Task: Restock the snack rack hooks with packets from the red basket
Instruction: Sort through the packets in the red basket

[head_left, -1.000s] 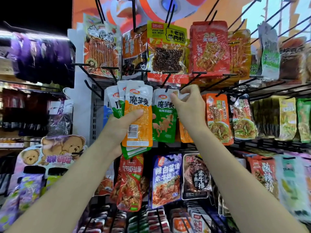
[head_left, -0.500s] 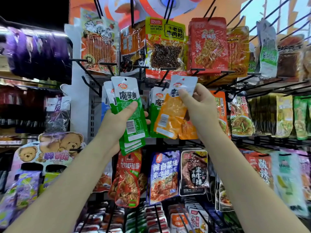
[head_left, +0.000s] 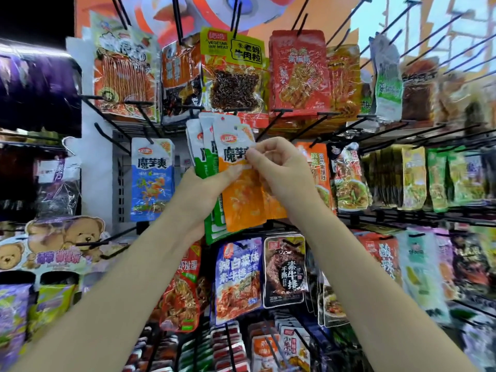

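My left hand (head_left: 200, 196) grips a fanned stack of snack packets, green ones (head_left: 212, 167) behind and an orange packet (head_left: 243, 200) in front. My right hand (head_left: 281, 174) pinches the upper right of that orange packet, thumb and fingers closed on it. Both hands meet in front of the rack's middle row, just below a black hook (head_left: 271, 122). A blue packet (head_left: 152, 181) of the same brand hangs on a hook to the left. The red basket is out of view.
Black hooks (head_left: 332, 122) jut toward me across the rack, many loaded with packets above, right and below. A bear-printed display (head_left: 53, 242) sits at lower left. Bare hooks (head_left: 107, 122) stick out at the left of the middle row.
The hands came together: my left hand's stack shifted right and up. The orange packet from my right hand now lies against the front of that stack. The blue packet on the left is uncovered.
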